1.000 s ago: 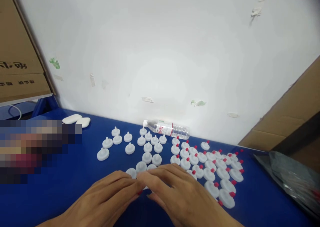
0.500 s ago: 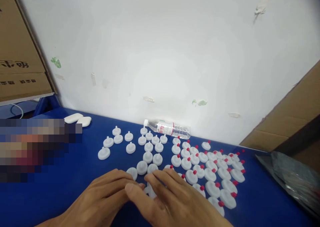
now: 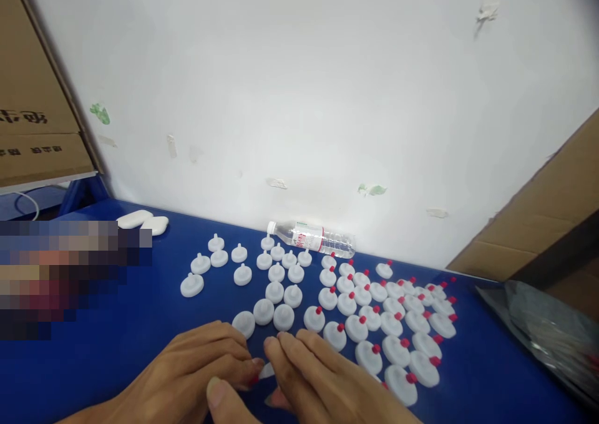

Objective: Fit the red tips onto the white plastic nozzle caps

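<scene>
My left hand (image 3: 201,361) is closed, its fingertips pinching a small red cap (image 3: 254,380) that is mostly hidden. Opposite it, my right hand (image 3: 322,374) curls around a white lid, of which only the spout (image 3: 266,371) shows between the hands. The red cap sits close to that spout; whether they touch I cannot tell. Beyond my hands stand several white lids with bare spouts (image 3: 283,317). To the right lie many white lids with red caps on their spouts (image 3: 358,328).
A clear water bottle (image 3: 313,237) lies against the white wall. Two white rounded objects (image 3: 154,226) rest at the back left. Plastic bags (image 3: 552,330) are at the right edge, near cardboard (image 3: 538,206). A blurred-out patch covers the left side of the blue table (image 3: 116,374).
My hands have moved slightly lower and apart. The red cap now shows at my left fingertips, and less of the white lid is visible in my right hand.
</scene>
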Tool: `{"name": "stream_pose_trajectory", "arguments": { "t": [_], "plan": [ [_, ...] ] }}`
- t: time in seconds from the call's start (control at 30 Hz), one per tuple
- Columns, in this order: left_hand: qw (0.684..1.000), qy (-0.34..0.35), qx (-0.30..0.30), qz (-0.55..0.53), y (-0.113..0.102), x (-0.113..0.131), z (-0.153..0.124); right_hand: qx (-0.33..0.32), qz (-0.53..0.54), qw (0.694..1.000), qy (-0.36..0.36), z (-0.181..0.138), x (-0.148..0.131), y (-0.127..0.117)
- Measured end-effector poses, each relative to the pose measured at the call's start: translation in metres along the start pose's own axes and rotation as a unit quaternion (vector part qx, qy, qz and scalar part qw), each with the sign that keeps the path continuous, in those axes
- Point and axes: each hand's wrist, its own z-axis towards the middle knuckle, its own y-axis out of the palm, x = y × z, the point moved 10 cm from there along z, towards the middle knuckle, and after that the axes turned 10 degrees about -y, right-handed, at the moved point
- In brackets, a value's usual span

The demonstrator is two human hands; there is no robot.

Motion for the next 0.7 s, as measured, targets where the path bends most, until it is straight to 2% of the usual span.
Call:
{"name": "stream_pose_trajectory", "arguments": {
  "t": [0.17, 0.3, 0.4, 0.5, 0.57, 0.7],
  "plan": [
    [0.999, 0.000, 0.011, 0.034, 0.001, 0.003, 0.002, -0.047, 0.021, 0.998, 0.028, 0.004, 0.007, 0.002],
    [0.997, 0.017, 0.016, 0.073, -0.003, 0.011, 0.012, -0.006, 0.061, 0.997, 0.052, 0.014, 0.028, -0.016],
    [0.991, 0.018, 0.040, 0.123, -0.010, 0.017, 0.021, -0.043, 0.148, 0.980, 0.127, 0.006, 0.057, -0.009],
    [0.989, -0.033, 0.032, 0.144, -0.009, 0.012, 0.025, -0.061, 0.229, 0.937, 0.258, -0.022, 0.092, 0.007],
    [0.988, -0.062, 0.018, 0.137, -0.005, 0.007, 0.023, -0.064, 0.249, 0.912, 0.320, -0.041, 0.108, 0.016],
    [0.982, -0.089, 0.003, 0.165, 0.003, -0.002, 0.020, -0.068, 0.204, 0.914, 0.344, -0.057, 0.120, 0.022]
  ]
}}
